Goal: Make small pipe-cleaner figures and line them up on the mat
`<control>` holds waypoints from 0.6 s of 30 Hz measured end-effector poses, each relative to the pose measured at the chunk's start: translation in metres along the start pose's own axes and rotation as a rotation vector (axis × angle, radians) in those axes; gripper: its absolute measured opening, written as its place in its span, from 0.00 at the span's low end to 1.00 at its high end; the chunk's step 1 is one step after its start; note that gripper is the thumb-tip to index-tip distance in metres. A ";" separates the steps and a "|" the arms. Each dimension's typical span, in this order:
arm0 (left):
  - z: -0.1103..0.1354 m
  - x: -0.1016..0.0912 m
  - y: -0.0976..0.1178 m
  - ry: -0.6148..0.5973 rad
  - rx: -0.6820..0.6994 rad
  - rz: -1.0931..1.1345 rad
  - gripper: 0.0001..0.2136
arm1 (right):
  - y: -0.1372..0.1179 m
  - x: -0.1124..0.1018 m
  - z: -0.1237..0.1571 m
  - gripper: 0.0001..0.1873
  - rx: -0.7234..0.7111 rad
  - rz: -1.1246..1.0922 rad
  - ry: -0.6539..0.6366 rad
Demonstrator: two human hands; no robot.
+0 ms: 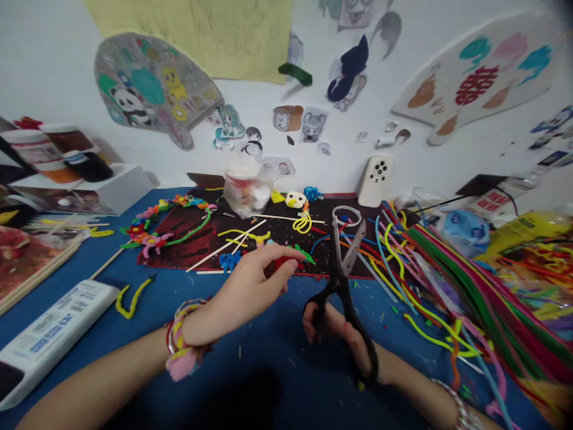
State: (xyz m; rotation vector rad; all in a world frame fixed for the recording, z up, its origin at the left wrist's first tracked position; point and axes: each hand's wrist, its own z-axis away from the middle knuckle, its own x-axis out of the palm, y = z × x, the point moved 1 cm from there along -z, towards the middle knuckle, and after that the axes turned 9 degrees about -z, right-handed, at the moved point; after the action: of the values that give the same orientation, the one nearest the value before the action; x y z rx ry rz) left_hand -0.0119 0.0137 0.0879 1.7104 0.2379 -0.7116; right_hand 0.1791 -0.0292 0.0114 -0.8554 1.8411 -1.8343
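Red pipe-cleaner piece with green tip (pixel 286 261) pinched in fingertips of left hand (pixel 248 288), just beside the open blades of black-handled scissors (pixel 342 286), at about 9 o'clock from them. Right hand (pixel 335 328) grips the scissors with its fingers through the black loops, blades pointing to 12 and spread apart, tips over a dark mat with a red pattern (pixel 179 251). Hands apart but near each other, not touching; the piece sits between them, over the mat's near edge. Braided pipe-cleaner bracelet (pixel 183 337) on left wrist; metal bracelet (pixel 461 409) on right wrist. On the mat, 10 to 1 o'clock from the piece: flower garland of pipe cleaners (pixel 165 224), wooden sticks (pixel 226 254), yellow pipe-cleaner coil (pixel 302 223). Bundle of long multicoloured pipe cleaners (pixel 474 286) lies at 3 o'clock from the scissors, on the blue table (pixel 268 364). Yellow pipe-cleaner squiggle (pixel 132 297) and white box (pixel 49 334) at 8 to 9 o'clock from left hand. Crumpled plastic bag (pixel 246 191) and white bear-faced case (pixel 375 180) stand against the wall at 12 to 1 o'clock, below drawings and stickers (pixel 156 86)
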 end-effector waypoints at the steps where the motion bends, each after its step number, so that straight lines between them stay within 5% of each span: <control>1: -0.002 -0.004 -0.002 -0.006 -0.007 -0.015 0.12 | 0.000 0.000 0.000 0.36 -0.001 -0.157 -0.065; 6: -0.017 -0.028 -0.024 0.047 -0.064 0.025 0.18 | -0.008 0.002 0.000 0.33 0.038 -0.664 -0.223; 9: -0.029 -0.042 -0.040 0.091 -0.061 -0.096 0.12 | -0.014 -0.001 0.000 0.30 0.016 -0.701 -0.208; 12: -0.038 -0.049 -0.053 -0.004 -0.061 -0.316 0.07 | -0.017 -0.005 -0.001 0.27 0.012 -0.692 -0.178; 18: -0.051 -0.040 -0.083 -0.111 0.044 -0.623 0.08 | -0.014 -0.011 -0.002 0.26 0.033 -0.671 -0.121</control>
State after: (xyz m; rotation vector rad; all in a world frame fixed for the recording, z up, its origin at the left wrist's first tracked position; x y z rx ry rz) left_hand -0.0694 0.0929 0.0490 1.6340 0.6977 -1.2682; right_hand 0.1874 -0.0194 0.0239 -1.6809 1.5459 -2.1050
